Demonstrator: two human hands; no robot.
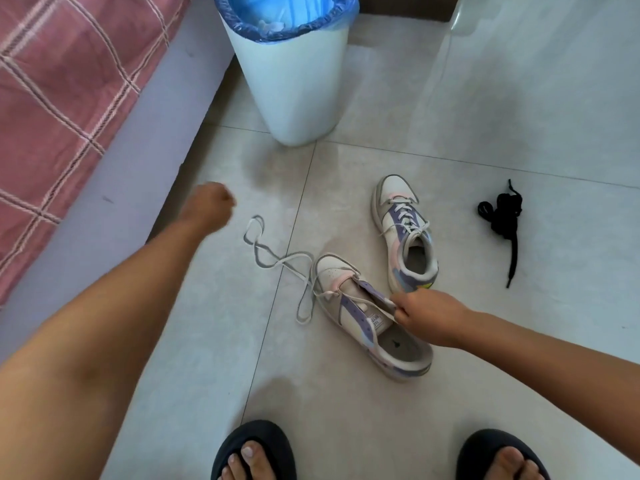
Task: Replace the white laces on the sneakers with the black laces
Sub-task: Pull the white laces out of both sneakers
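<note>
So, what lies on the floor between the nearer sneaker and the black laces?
In the head view, the second sneaker, with its white lace in, lies between the nearer sneaker and the black laces; the rest is bare tile.

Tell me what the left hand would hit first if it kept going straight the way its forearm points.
The left hand points up and away along the floor toward the white trash bin. Probably the bin's base comes first, though depth is unclear and only bare tile lies between.

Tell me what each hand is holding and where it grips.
The right hand pinches the near sneaker at its eyelet edge, beside the tongue. The left hand is blurred and curled; whether it grips the white lace cannot be told.
</note>
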